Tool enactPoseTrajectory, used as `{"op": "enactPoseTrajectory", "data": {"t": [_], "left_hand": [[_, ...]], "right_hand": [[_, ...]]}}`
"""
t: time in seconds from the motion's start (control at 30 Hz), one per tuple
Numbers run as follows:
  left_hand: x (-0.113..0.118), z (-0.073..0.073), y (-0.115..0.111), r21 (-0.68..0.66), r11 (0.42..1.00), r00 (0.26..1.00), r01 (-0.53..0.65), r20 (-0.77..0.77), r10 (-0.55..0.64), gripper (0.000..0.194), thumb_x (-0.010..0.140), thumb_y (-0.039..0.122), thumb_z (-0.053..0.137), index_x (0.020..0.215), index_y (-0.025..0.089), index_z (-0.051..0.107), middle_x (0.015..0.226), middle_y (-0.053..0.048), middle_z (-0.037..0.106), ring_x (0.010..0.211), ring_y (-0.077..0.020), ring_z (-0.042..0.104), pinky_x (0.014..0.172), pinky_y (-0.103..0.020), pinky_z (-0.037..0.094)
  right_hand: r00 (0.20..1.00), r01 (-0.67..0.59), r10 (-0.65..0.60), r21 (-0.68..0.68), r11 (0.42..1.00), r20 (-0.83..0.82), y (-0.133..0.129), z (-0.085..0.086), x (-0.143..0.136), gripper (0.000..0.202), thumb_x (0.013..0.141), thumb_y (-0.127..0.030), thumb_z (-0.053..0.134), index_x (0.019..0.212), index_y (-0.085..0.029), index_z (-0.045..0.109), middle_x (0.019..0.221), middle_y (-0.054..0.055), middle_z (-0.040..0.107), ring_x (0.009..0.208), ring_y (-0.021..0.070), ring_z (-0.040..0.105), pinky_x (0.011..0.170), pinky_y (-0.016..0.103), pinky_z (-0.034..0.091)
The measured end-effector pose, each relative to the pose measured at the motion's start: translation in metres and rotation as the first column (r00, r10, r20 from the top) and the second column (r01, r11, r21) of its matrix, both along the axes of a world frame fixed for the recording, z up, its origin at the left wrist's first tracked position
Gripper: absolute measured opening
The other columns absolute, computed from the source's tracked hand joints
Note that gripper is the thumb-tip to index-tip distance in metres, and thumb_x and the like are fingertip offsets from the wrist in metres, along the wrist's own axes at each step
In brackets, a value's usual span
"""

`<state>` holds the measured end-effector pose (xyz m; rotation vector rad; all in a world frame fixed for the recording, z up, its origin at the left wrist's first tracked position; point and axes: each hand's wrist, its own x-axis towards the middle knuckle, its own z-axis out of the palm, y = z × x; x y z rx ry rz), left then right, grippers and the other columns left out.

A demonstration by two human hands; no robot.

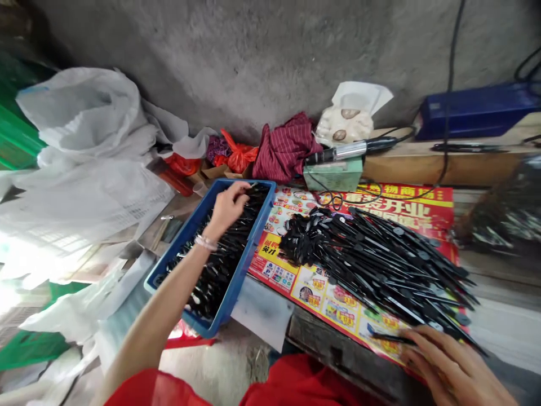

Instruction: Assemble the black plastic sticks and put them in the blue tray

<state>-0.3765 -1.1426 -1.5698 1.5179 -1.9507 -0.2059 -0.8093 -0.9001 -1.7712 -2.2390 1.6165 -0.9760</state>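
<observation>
My left hand (pixel 228 208) reaches over the far end of a blue plastic bin (pixel 240 287). Its fingers are pinched together, with a small thin piece just showing at the tips, too small to name. Many glossy black parts (pixel 215 276) fill the bin. At the lower right, my right hand (pixel 452 363) has its thumb and fingers closed on a thin black strip (pixel 391 338) that points left. Beyond it spreads a pile of long thin black strips (pixel 376 254), several with small round discs, on a red and yellow printed sheet (pixel 308 287).
A pen-shaped metal tool (pixel 350 150) with a cable rests on a pale green box (pixel 338 175). Behind are a maroon striped cloth (pixel 285 146), a tissue pack (pixel 346 121) and a dark blue box (pixel 477 111). White sacks (pixel 84 152) crowd the left. A grey wall (pixel 253 56) bounds the back.
</observation>
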Motion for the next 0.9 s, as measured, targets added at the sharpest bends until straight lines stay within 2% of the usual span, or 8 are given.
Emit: {"op": "enactPoseTrajectory", "data": {"t": [0.1, 0.23, 0.37, 0.5, 0.6, 0.73, 0.8, 0.9], "left_hand": [[0.047, -0.003, -0.054, 0.009, 0.980, 0.905, -0.197, 0.386, 0.178, 0.033, 0.083, 0.014, 0.052, 0.115, 0.016, 0.063, 0.105, -0.006, 0.071, 0.097, -0.0214, 0.064, 0.093, -0.036, 0.046], [0.065, -0.015, -0.079, 0.028, 0.980, 0.893, -0.195, 0.418, 0.166, 0.030, 0.081, 0.016, 0.052, 0.107, 0.012, 0.066, 0.099, -0.005, 0.072, 0.096, -0.0260, 0.066, 0.094, -0.043, 0.047], [0.056, -0.024, -0.076, -0.043, 0.989, 0.923, -0.140, 0.357, 0.146, 0.030, 0.085, 0.028, 0.049, 0.110, 0.023, 0.065, 0.104, 0.004, 0.070, 0.098, -0.0273, 0.065, 0.098, -0.047, 0.046], [0.014, -0.019, -0.041, -0.099, 0.991, 0.988, -0.092, 0.113, 0.103, 0.029, 0.089, 0.040, 0.051, 0.115, 0.034, 0.062, 0.114, 0.010, 0.067, 0.097, -0.0218, 0.065, 0.098, -0.044, 0.048], [-0.035, -0.017, 0.004, -0.043, 0.998, 0.999, 0.038, 0.003, -0.038, 0.017, 0.087, 0.038, 0.058, 0.100, 0.034, 0.067, 0.099, 0.013, 0.070, 0.091, -0.0161, 0.065, 0.093, -0.035, 0.052], [-0.089, -0.034, 0.055, 0.192, 0.865, 0.854, 0.464, 0.162, -0.495, 0.014, 0.088, 0.027, 0.058, 0.097, 0.024, 0.069, 0.096, 0.003, 0.072, 0.091, -0.0168, 0.066, 0.090, -0.032, 0.052], [-0.105, -0.049, 0.069, 0.285, 0.799, 0.762, 0.530, 0.254, -0.596, 0.019, 0.089, 0.021, 0.055, 0.105, 0.021, 0.067, 0.104, -0.003, 0.070, 0.098, -0.0193, 0.064, 0.092, -0.035, 0.051], [-0.117, -0.067, 0.076, 0.342, 0.805, 0.724, 0.486, 0.359, -0.589, 0.029, 0.089, 0.015, 0.053, 0.116, 0.020, 0.061, 0.112, -0.007, 0.065, 0.104, -0.0213, 0.060, 0.093, -0.037, 0.050]], "right_hand": [[0.981, -0.054, 0.038, -0.081, 0.995, -0.190, 0.000, 0.010, 0.009, 0.031, 0.092, -0.041, 0.048, 0.111, -0.024, 0.067, 0.119, 0.006, 0.065, 0.101, 0.0283, 0.063, 0.089, 0.046, 0.045], [0.982, 0.083, -0.090, -0.048, 0.995, -0.168, -0.003, 0.039, 0.030, 0.021, 0.094, -0.030, 0.049, 0.104, -0.022, 0.066, 0.109, 0.007, 0.066, 0.097, 0.0237, 0.062, 0.088, 0.040, 0.047], [0.977, 0.161, -0.147, 0.082, 0.984, -0.154, -0.014, 0.059, 0.040, 0.020, 0.091, -0.012, 0.045, 0.096, -0.020, 0.062, 0.099, 0.007, 0.066, 0.093, 0.0221, 0.059, 0.085, 0.038, 0.047], [0.982, 0.190, -0.185, 0.195, 0.962, -0.041, -0.017, 0.067, 0.038, 0.016, 0.089, -0.011, 0.046, 0.090, -0.019, 0.059, 0.093, 0.007, 0.064, 0.089, 0.0221, 0.058, 0.081, 0.038, 0.048], [0.956, 0.139, -0.218, 0.349, 0.927, 0.196, -0.012, 0.070, 0.035, 0.011, 0.090, -0.020, 0.049, 0.088, -0.019, 0.059, 0.086, 0.005, 0.064, 0.082, 0.0196, 0.059, 0.074, 0.032, 0.049], [0.815, -0.072, -0.303, 0.605, 0.793, 0.494, -0.001, 0.074, 0.031, 0.021, 0.089, -0.036, 0.055, 0.092, -0.017, 0.064, 0.075, 0.002, 0.067, 0.070, 0.0168, 0.062, 0.065, 0.027, 0.050], [0.725, -0.142, -0.369, 0.650, 0.746, 0.582, 0.004, 0.075, 0.029, 0.030, 0.086, -0.042, 0.058, 0.096, -0.016, 0.067, 0.073, 0.003, 0.068, 0.070, 0.0177, 0.063, 0.068, 0.028, 0.052], [0.633, -0.162, -0.444, 0.669, 0.725, 0.634, 0.009, 0.073, 0.025, 0.040, 0.082, -0.050, 0.062, 0.099, -0.015, 0.072, 0.067, 0.005, 0.067, 0.064, 0.0176, 0.062, 0.061, 0.028, 0.051]]}}
